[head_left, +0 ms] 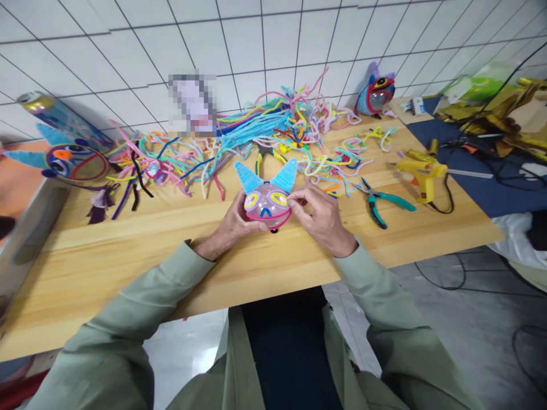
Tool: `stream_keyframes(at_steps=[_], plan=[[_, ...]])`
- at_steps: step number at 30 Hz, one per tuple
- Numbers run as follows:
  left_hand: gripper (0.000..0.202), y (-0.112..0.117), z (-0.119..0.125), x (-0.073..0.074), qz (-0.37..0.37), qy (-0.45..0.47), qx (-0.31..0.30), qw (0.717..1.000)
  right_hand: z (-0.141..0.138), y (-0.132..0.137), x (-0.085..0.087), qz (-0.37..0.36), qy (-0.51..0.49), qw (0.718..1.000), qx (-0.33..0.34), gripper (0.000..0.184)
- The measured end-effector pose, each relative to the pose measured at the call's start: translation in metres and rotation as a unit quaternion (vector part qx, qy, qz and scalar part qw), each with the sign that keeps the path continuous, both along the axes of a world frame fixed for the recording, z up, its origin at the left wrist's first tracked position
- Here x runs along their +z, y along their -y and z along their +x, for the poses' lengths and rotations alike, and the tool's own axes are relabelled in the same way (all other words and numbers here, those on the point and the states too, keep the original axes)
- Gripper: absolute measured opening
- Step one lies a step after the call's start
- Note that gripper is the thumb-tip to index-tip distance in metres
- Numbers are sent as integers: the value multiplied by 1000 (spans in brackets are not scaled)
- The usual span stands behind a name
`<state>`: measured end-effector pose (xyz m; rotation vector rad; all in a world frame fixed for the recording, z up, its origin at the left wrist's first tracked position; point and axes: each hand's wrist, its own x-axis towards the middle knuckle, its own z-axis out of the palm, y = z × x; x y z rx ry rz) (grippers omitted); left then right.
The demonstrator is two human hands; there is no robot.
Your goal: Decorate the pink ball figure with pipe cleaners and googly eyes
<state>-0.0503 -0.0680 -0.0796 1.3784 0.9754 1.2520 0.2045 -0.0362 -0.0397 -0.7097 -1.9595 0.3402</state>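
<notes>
A clear ball figure point(267, 212) sits over the front middle of the table, with blue pipe-cleaner ears point(248, 177), yellow-rimmed eyes, a blue nose and a pink mouth line. My left hand point(236, 222) is wrapped round its left side, thumb along the lower front. On the other side, my right hand point(318, 216) is closed in a pinch at the outer edge of the yellow pipe-cleaner eye ring point(280, 199). The tips of those fingers partly hide what lies between them. Behind the ears lie yellow-handled pliers point(259, 161).
Heaped pipe cleaners point(256, 128) run along the wall. Teal-handled pliers point(376, 208) and a yellow glue gun point(425, 176) with its cord lie at right. Two similar figures, one left point(60, 159) and one back right point(376, 97), stand near a tall can point(64, 117) and the wall.
</notes>
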Motion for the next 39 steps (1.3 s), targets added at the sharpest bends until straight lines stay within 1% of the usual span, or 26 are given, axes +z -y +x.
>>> stream_keyframes(at_steps=[3, 6, 8, 10, 12, 15, 18, 21, 23, 26, 28, 30, 34, 39], plan=[[91, 0, 1, -1, 8, 14, -4, 1000, -1, -2, -3, 2, -2, 1000, -6, 15], [92, -1, 2, -2, 19, -2, -2, 1000, -2, -3, -6, -1, -1, 1000, -6, 16], [95, -2, 2, -3, 28, -13, 5, 1000, -3, -3, -7, -8, -4, 1000, -4, 15], [102, -3, 2, -3, 42, -19, 24, 999, -3, -4, -7, -14, -18, 1000, -5, 13], [106, -4, 2, -3, 58, -27, 55, 996, -2, -4, -6, -17, -44, 999, -18, 12], [107, -7, -1, 0, 92, -39, 102, 990, 1, -7, -9, -39, -72, 995, -49, 18], [108, -7, -6, 2, 111, -45, 113, 986, 4, -11, -15, -77, -62, 993, -65, 24], [107, -3, -12, 1, 89, -51, 91, 991, 4, -15, -21, -93, -43, 992, -78, 25], [105, 0, -15, -1, 83, -57, 87, 991, 3, -17, -24, -96, -38, 991, -87, 24], [101, -1, -20, -3, 106, -57, 126, 985, 3, -18, -26, -106, -22, 990, -86, 22], [99, -5, -23, -2, 117, -53, 152, 980, 3, -19, -27, -113, -9, 990, -84, 20], [98, -10, -26, -2, 116, -52, 159, 979, 3, -20, -28, -123, -7, 989, -83, 20], [99, -22, -24, -1, 114, -51, 154, 980, 3, -23, -30, -164, -24, 983, -81, 24], [107, -47, -8, -7, 120, -56, 137, 982, 3, -34, -31, -254, -43, 965, -51, 25]])
